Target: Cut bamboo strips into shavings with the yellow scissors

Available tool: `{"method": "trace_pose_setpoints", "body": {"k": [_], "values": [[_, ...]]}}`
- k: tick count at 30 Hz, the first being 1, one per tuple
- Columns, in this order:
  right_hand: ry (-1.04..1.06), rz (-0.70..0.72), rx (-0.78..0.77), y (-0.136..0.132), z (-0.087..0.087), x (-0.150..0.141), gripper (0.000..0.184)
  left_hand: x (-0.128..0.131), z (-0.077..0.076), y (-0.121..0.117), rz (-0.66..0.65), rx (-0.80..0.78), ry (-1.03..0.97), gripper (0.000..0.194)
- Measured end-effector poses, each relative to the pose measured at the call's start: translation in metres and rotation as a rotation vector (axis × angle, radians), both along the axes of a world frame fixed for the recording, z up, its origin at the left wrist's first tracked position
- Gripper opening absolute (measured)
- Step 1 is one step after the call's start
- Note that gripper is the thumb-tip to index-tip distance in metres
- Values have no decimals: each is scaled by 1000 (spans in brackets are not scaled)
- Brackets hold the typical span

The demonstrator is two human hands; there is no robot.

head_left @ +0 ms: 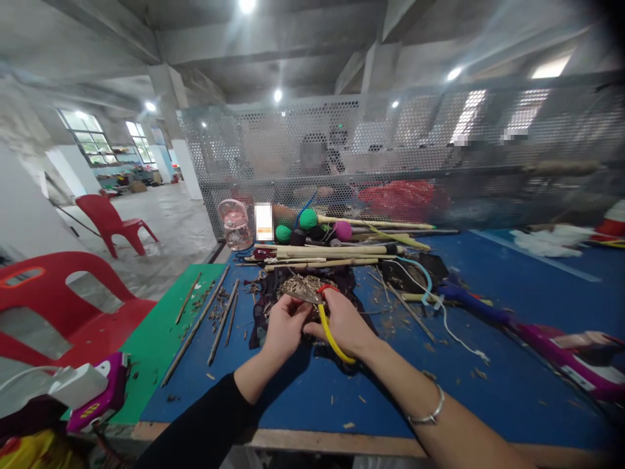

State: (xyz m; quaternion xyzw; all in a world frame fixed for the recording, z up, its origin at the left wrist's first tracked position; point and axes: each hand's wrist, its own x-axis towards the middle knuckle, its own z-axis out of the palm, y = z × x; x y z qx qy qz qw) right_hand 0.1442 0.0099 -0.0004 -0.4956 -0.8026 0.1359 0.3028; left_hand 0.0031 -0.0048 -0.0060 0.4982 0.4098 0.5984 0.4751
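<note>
My right hand point(347, 324) grips a pair of scissors with a yellow handle loop point(333, 339) and a red part point(327, 288) near the pivot. The metal blades point(303, 297) point left, toward my left hand point(283, 329). Its fingers are pinched together close to the blades; what they hold is too small to make out. Just beyond both hands, a heap of short brown cut pieces point(288, 285) lies on a crumpled dark cloth point(261, 316). My fingers hide part of the heap.
Several pale sticks point(336, 250) lie across the blue table point(381, 397), with green point(308, 219) and magenta balls point(342, 230) behind. Dark twigs point(195, 326) lie left. A pink bottle point(237, 228) stands before a perforated metal screen point(273, 143). A purple power strip point(576, 361) and cord point(452, 326) lie right.
</note>
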Motion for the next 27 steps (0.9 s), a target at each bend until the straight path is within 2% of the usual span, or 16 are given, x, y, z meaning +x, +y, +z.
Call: {"method": "trace_pose_setpoints", "body": {"k": [7, 15, 18, 23, 27], "values": [[-43, -50, -144, 0, -2, -1, 35, -3, 1, -1, 40, 47, 107, 10], [-47, -40, -198, 2, 1, 3, 33, -7, -5, 3, 57, -62, 98, 22], [-40, -25, -201, 3, 0, 6, 33, -6, -6, 4, 22, -105, 60, 26], [-88, -22, -199, 10, -8, 14, 38, -6, 2, 2, -46, -176, 17, 28], [-81, 22, -282, 13, -4, 18, 44, -9, 7, 2, -85, -216, -11, 30]]}}
